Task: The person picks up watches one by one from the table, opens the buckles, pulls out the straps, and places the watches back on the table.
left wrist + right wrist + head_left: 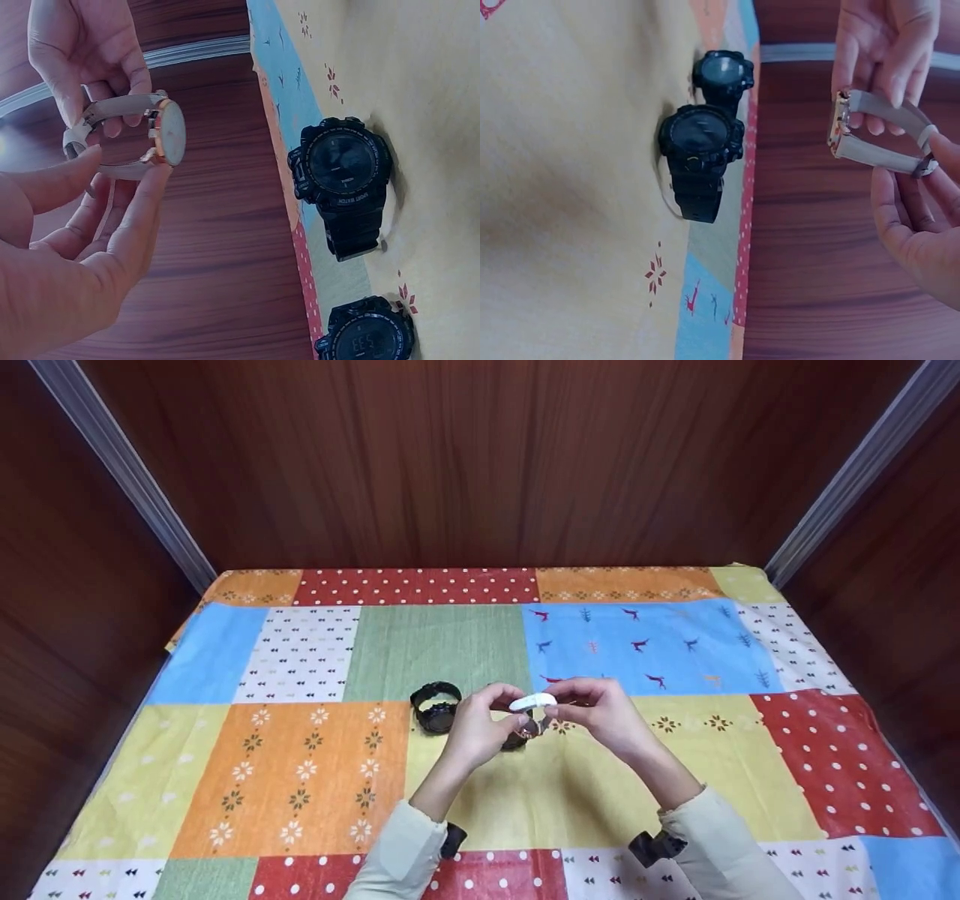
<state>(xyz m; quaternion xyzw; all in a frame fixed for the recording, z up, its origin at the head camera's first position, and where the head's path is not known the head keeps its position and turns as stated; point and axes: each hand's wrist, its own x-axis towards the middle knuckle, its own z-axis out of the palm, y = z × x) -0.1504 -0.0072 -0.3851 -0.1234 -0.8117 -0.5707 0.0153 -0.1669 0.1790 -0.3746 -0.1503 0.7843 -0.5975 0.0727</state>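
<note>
Both hands hold a wristwatch with a rose-gold case and a pale strap fastened into a loop, raised above the cloth. My left hand pinches it from the left, thumb on the strap and fingertips by the case. From the right, my right hand grips the strap near its buckle. A black sport watch rests on the cloth left of my left hand. Another black sport watch lies beneath the hands, partly hidden by the left one in the head view.
A patchwork-patterned cloth covers the table. Brown wood-look panels enclose the back and both sides, with metal strips at the corners. Each wrist wears a black camera mount.
</note>
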